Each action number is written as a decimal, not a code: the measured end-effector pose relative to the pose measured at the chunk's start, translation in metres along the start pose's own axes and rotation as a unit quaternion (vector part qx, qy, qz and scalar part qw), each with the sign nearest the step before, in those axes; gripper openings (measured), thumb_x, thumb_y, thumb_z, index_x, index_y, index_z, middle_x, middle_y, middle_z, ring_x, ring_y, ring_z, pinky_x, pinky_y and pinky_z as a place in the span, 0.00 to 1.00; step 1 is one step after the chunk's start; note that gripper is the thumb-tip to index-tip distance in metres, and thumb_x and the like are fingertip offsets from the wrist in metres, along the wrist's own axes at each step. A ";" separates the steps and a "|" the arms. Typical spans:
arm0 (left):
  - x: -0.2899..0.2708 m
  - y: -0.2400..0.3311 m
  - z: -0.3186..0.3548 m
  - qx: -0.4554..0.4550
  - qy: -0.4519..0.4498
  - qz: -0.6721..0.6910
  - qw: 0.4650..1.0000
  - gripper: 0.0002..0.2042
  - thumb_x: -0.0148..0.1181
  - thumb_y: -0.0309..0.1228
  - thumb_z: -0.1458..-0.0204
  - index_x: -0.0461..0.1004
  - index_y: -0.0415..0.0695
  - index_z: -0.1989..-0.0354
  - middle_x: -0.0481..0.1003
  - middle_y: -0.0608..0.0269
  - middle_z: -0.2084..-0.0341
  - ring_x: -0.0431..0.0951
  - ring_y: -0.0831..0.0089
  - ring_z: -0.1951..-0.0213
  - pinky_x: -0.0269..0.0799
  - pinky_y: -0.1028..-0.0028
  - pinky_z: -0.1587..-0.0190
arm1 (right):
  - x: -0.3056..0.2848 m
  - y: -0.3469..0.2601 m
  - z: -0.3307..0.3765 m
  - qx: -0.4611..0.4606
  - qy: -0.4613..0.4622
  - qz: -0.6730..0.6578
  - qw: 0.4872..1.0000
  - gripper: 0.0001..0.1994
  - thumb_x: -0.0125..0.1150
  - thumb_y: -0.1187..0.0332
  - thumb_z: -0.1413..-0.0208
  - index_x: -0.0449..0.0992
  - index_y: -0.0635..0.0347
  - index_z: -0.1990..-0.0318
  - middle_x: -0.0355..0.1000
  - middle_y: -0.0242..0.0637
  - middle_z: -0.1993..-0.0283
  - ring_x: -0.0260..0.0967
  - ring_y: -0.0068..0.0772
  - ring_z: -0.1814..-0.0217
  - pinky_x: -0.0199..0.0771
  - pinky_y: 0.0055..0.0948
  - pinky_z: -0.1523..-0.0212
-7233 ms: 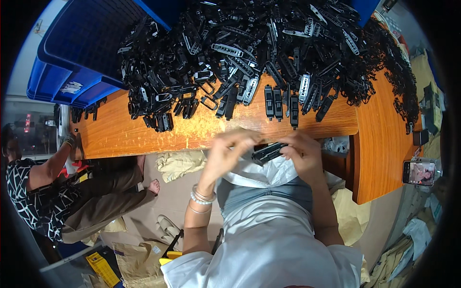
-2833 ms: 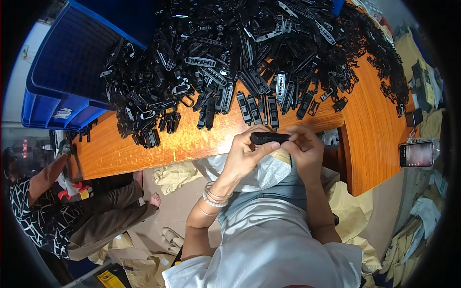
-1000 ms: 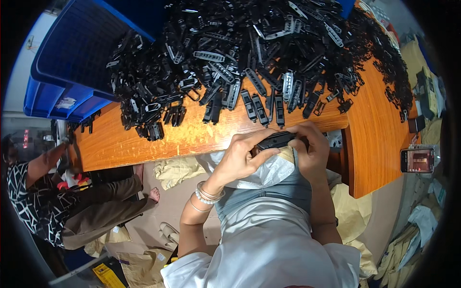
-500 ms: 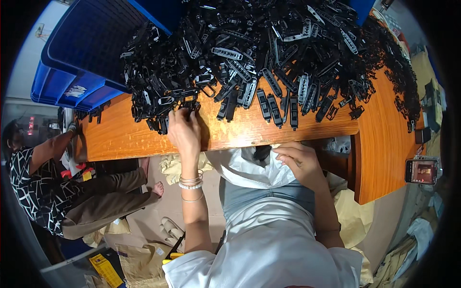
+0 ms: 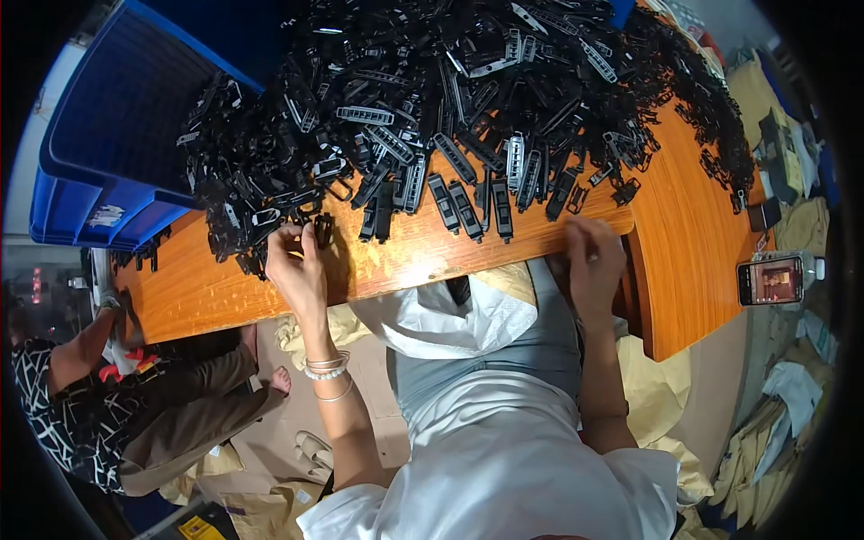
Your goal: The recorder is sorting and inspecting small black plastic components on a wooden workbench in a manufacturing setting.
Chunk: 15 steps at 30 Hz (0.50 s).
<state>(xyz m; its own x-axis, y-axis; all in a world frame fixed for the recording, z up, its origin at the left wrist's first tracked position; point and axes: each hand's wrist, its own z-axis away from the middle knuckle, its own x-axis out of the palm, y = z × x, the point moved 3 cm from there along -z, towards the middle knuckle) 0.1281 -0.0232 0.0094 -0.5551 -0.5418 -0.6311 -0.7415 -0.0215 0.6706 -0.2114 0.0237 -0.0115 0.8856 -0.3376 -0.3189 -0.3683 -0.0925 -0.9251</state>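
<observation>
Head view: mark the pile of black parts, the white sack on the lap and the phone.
Pile of black parts [image 5: 423,99], head view: the middle of the heap.
White sack [image 5: 436,333], head view: the bare side nearest the wearer.
Phone [image 5: 771,282], head view: the middle of its lit screen.
</observation>
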 end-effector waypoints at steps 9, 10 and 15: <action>0.046 0.066 0.054 -0.145 -0.369 0.451 0.799 0.16 0.57 0.23 0.54 0.69 0.38 0.55 0.74 0.61 0.67 0.74 0.78 0.66 0.72 0.80 0.65 | -0.012 0.004 -0.023 -0.140 0.035 0.327 0.934 0.07 0.52 0.80 0.52 0.73 0.61 0.66 0.65 0.39 0.67 0.67 0.34 0.69 0.67 0.25 0.71; 0.057 0.073 0.062 -0.154 -0.393 0.488 0.764 0.16 0.55 0.22 0.53 0.68 0.37 0.53 0.74 0.60 0.66 0.74 0.76 0.65 0.72 0.80 0.65 | -0.012 -0.004 -0.018 -0.181 0.029 0.263 0.947 0.07 0.53 0.80 0.53 0.74 0.60 0.66 0.65 0.39 0.67 0.67 0.34 0.69 0.67 0.25 0.71; 0.081 0.096 0.087 -0.261 -0.484 0.609 0.571 0.16 0.48 0.23 0.48 0.64 0.30 0.51 0.72 0.54 0.60 0.75 0.75 0.65 0.74 0.78 0.65 | 0.001 -0.050 0.012 -0.202 -0.052 0.081 0.975 0.09 0.55 0.82 0.57 0.76 0.58 0.68 0.65 0.36 0.67 0.66 0.31 0.70 0.65 0.24 0.74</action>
<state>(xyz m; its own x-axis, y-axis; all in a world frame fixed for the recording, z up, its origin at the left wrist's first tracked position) -0.0208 0.0043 -0.0110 -0.6753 0.2924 0.6771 0.4901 -0.5082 0.7082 -0.1887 0.0389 0.0321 0.8228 -0.2838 -0.4924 -0.5683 -0.4142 -0.7110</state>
